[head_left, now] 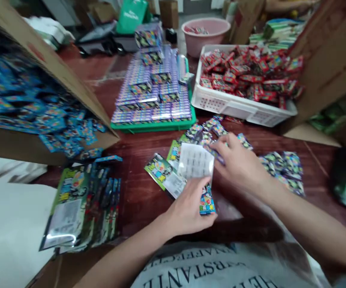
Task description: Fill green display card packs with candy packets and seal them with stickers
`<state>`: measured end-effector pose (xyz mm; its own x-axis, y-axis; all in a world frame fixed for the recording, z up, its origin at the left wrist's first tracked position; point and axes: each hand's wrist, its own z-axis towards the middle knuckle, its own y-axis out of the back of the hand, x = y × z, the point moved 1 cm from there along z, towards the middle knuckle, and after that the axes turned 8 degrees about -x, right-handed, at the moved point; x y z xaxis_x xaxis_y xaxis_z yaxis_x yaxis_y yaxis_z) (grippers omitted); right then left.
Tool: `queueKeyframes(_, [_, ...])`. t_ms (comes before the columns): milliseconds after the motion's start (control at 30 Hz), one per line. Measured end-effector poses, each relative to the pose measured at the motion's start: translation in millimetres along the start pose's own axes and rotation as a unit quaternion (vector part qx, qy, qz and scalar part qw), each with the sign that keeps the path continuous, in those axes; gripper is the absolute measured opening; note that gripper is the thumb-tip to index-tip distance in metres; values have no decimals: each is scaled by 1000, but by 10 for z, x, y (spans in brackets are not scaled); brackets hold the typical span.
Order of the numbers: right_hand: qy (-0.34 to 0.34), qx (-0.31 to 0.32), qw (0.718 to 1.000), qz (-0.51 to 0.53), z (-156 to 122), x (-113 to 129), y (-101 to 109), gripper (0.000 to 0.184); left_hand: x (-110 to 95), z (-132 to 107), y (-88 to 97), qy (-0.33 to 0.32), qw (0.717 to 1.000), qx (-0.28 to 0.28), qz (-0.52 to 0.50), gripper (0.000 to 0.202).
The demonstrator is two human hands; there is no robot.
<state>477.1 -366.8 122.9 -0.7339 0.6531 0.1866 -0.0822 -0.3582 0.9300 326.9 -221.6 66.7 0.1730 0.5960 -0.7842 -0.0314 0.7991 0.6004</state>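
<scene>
My left hand (pixel 191 208) is closed around a small blue packet (pixel 207 202) and the lower edge of a white printed sheet (pixel 195 162); whether the sheet is part of a pouch I cannot tell. At the sheet's upper right corner, my right hand (pixel 235 158) pinches a small purple packet (pixel 217 155). Green-and-black printed pouches (pixel 161 172) lie under and left of the sheet. Small purple packets (pixel 210 128) are scattered just beyond my right hand, and another group of purple packets (pixel 283 168) lies to its right.
Filled pouches (pixel 71 200) overlap at left, beside a cardboard box (pixel 67 86) of blue packets. Behind stand a green tray (pixel 157 129) of stacked purple boxes, a white basket (pixel 239 110) of red packets and a pink tub (pixel 203 40). Another cardboard box (pixel 325 60) rises at right.
</scene>
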Motion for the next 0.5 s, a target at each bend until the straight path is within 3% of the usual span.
queueKeyframes(100, [-66,166,983,-33,-1062,-129,3,37,-13,-20,-445,-39,997,73,-3,106])
queueKeyframes(200, [-89,247,964,51,-1646,-306,5,66,19,37,-722,-83,988,116,54,125])
queueKeyframes(267, [-90,253,958,103,-1797,-496,31,91,8,66,-804,-98,982,127,103,133])
queueKeyframes(333, [-73,250,956,138,-1836,-709,47,102,-29,82,-830,-85,977,136,143,131])
queueKeyframes(400, [-41,249,953,168,-1819,-880,29,102,-80,92,-843,-62,974,143,167,123])
queueKeyframes(500, [-29,225,959,171,-1773,-959,-63,83,-156,114,-903,-44,974,141,171,115])
